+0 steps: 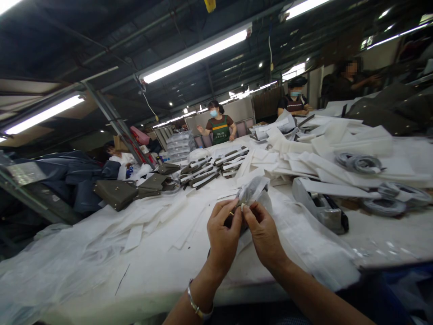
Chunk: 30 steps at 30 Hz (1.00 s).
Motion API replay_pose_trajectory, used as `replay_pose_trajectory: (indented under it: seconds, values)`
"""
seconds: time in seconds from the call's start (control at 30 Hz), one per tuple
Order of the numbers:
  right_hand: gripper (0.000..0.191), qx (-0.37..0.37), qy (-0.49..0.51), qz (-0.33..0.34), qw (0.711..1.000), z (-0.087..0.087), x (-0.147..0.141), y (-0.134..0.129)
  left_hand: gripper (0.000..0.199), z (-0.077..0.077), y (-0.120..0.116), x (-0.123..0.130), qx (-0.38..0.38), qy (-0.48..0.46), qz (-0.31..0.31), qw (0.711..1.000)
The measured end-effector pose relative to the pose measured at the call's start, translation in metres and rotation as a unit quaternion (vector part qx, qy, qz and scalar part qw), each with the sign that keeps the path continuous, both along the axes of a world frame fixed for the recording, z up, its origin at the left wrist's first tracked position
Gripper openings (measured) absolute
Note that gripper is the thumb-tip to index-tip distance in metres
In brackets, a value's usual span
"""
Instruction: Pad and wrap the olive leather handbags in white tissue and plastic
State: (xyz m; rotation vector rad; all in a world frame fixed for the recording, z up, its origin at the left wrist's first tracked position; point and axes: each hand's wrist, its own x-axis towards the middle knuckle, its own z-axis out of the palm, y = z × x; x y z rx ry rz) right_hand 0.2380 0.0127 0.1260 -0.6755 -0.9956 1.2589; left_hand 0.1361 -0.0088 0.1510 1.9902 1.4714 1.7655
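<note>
Both hands meet over the near part of the white-covered table. My left hand (223,225) is closed, thumb and fingers pinched together at a small pale piece (242,206). Touching the same spot from the right, my right hand (264,228) is closed too, its thumb and index finger pressed on that piece. Just beyond and partly behind the fingers is a bundle in clear plastic wrap (253,188). Its lower part is hidden by the hands. A silvery bangle circles my left wrist.
White foam sheets (304,153) and coiled grey straps (365,163) pile up on the right. Dark folded bags (117,193) lie left. Wrapped dark bundles (199,171) sit mid-table. A person in a green apron (220,128) stands across the table; others are farther right.
</note>
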Motion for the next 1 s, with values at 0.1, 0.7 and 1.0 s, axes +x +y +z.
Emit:
replay_pose_trajectory:
  seconds: [0.1, 0.7, 1.0]
  values:
    - [0.030, -0.008, 0.002, 0.018, 1.000, 0.001, 0.002, 0.000, 0.024, -0.002, 0.000, -0.001, 0.021, 0.022, 0.015, 0.999]
    - [0.039, -0.031, 0.012, 0.021, 0.999, -0.001, 0.003, 0.002, 0.026, -0.006, -0.002, -0.005, 0.134, 0.152, 0.050, 0.978]
    - [0.037, -0.018, -0.017, 0.008, 1.000, -0.004, 0.010, 0.008, 0.044, -0.022, -0.007, -0.005, 0.118, 0.209, 0.080, 0.968]
